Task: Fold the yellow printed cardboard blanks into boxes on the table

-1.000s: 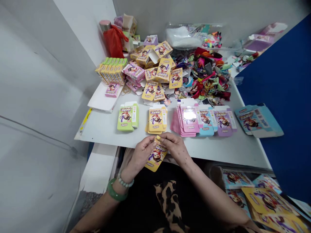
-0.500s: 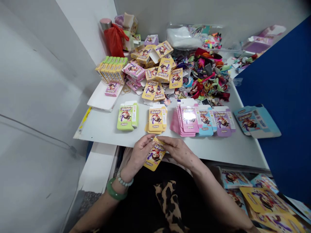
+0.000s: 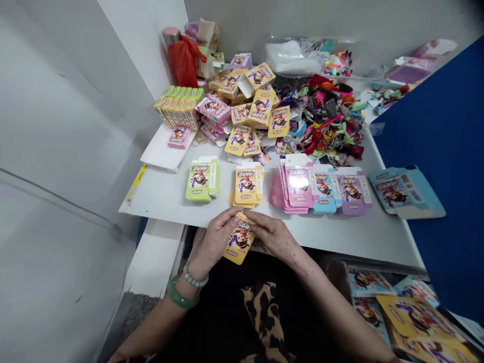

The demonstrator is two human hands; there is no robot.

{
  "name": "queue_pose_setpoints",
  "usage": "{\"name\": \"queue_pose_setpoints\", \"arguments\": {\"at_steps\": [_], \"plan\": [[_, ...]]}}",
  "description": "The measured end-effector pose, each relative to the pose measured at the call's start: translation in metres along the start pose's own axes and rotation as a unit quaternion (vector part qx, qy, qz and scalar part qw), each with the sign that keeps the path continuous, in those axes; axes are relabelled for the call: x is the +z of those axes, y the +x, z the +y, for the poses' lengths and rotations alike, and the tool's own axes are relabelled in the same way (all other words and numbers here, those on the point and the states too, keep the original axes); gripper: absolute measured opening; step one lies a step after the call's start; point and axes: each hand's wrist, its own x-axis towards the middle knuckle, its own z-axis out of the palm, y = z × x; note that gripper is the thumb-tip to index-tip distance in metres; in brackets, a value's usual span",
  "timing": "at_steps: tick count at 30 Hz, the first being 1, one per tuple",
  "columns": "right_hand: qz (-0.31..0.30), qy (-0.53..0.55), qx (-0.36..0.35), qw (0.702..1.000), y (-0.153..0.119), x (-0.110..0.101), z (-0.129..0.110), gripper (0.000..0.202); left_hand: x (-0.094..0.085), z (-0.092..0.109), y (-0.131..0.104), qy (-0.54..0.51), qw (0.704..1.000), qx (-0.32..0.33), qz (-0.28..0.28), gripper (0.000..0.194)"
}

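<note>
My left hand (image 3: 216, 239) and right hand (image 3: 275, 235) grip opposite upper edges of a yellow card box (image 3: 240, 239), fingertips close together at its top, just in front of my body. Beyond my hands, on the white table (image 3: 212, 214), lie a yellow stack (image 3: 246, 185), a green stack (image 3: 202, 180) to the left and a pink stack (image 3: 298, 185) to the right.

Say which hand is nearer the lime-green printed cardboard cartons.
Left: the left hand is slightly right of the cartons, toward the body; the right hand is farther right.
</note>
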Motion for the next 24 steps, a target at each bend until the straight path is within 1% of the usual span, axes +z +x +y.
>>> {"name": "queue_pose_setpoints", "arguments": {"at_steps": [2, 4, 6, 7, 8, 11, 13, 16, 18, 21, 24], "plan": [[0.009, -0.008, 0.001, 1.000, 0.001, 0.002, 0.004, 0.036, 0.001, 0.001, 0.000, -0.004, 1.000, -0.005, 0.001, 0.035], [-0.005, -0.033, 0.007, 0.999, 0.003, 0.004, 0.006, 0.034, 0.001, 0.002, -0.001, -0.009, 1.000, -0.013, 0.004, 0.032], [-0.018, -0.040, 0.020, 0.999, 0.005, 0.007, 0.008, 0.032, 0.002, 0.003, -0.002, -0.021, 0.999, -0.026, 0.009, 0.031], [-0.013, -0.028, 0.026, 0.999, 0.006, 0.010, 0.010, 0.030, 0.002, 0.004, -0.002, -0.031, 0.999, -0.031, 0.015, 0.032], [0.003, -0.008, 0.031, 0.999, 0.007, 0.012, 0.012, 0.029, 0.002, 0.005, -0.002, -0.043, 0.998, -0.033, 0.023, 0.034], [0.080, 0.064, 0.029, 0.994, 0.010, 0.020, 0.018, 0.031, 0.003, 0.009, -0.002, -0.080, 0.995, -0.028, 0.045, 0.039], [0.105, 0.090, 0.020, 0.990, 0.013, 0.022, 0.020, 0.032, 0.004, 0.012, -0.001, -0.095, 0.994, -0.023, 0.048, 0.041], [0.079, 0.113, 0.015, 0.990, 0.014, 0.022, 0.017, 0.029, 0.005, 0.013, -0.002, -0.098, 0.994, -0.022, 0.044, 0.040], [0.064, 0.128, 0.037, 0.989, 0.015, 0.022, 0.016, 0.028, 0.005, 0.012, -0.002, -0.104, 0.993, -0.026, 0.039, 0.040], [0.057, 0.140, 0.075, 0.986, 0.013, 0.023, 0.017, 0.032, 0.003, 0.008, -0.002, -0.118, 0.992, -0.031, 0.024, 0.042], [0.069, 0.067, 0.071, 0.993, 0.011, 0.025, 0.020, 0.035, 0.000, 0.005, -0.002, -0.109, 0.993, -0.035, 0.023, 0.043]]}}
